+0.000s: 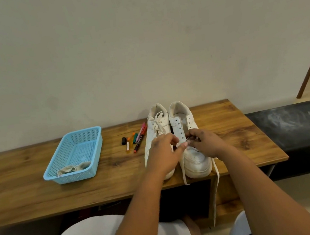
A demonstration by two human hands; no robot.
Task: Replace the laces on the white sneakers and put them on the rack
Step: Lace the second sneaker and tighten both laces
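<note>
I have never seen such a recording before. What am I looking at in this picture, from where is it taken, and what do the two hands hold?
There is no machine here. A person wears a camera on the head, so this single picture looks forward and down at their own arms.

In front stands a wooden bench against a wall. On it are two white sneakers side by side. The left sneaker is already laced and tied. The right sneaker has mostly empty eyelets; its lace hangs over the bench's front edge.

The left hand touches the right sneaker near its eyelets with thumb and fingers. The right hand pinches something small at the eyelets, probably the lace tip; this is too small to confirm.

Further left lie some coloured markers and a blue basket holding rolled laces.
</note>
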